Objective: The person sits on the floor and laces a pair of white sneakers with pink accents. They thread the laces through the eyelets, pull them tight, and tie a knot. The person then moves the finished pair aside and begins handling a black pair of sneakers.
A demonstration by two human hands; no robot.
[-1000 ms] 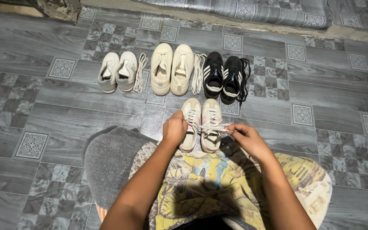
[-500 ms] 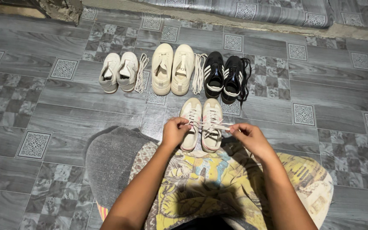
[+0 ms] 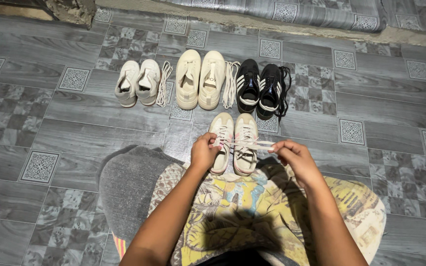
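Pale lace (image 3: 250,144): stretched level and taut across the near pair of beige sneakers (image 3: 233,143), over the right-hand shoe of that pair. Pair placed side by side on the grey tiled floor (image 3: 85,133), toes pointing away, heels against the patterned cloth (image 3: 232,207) covering the lap.

Left hand (image 3: 204,150): positioned at the left shoe of the pair, wrist bent down, fingers (image 3: 214,140) pinched together on the left end of the lace. Forearm extended from the lower left, angled upward and inward.

Right hand (image 3: 296,156): held just right of the pair, above the floor, thumb and forefinger clamped on the right end of the lace, remaining fingers curled under. Forearm extended from the lower right, angled inward.

Farther out, a row of three pairs, well apart from the hands: small white sneakers (image 3: 136,82) on the left, cream sneakers (image 3: 199,79) in the middle, black sneakers with white stripes (image 3: 258,88) on the right. Loose white lace (image 3: 162,83) beside the small pair; second loose white lace (image 3: 230,84) between cream and black pairs; black lace (image 3: 284,91) just right of the black pair. Grey fabric (image 3: 124,182) spread beneath the left forearm.
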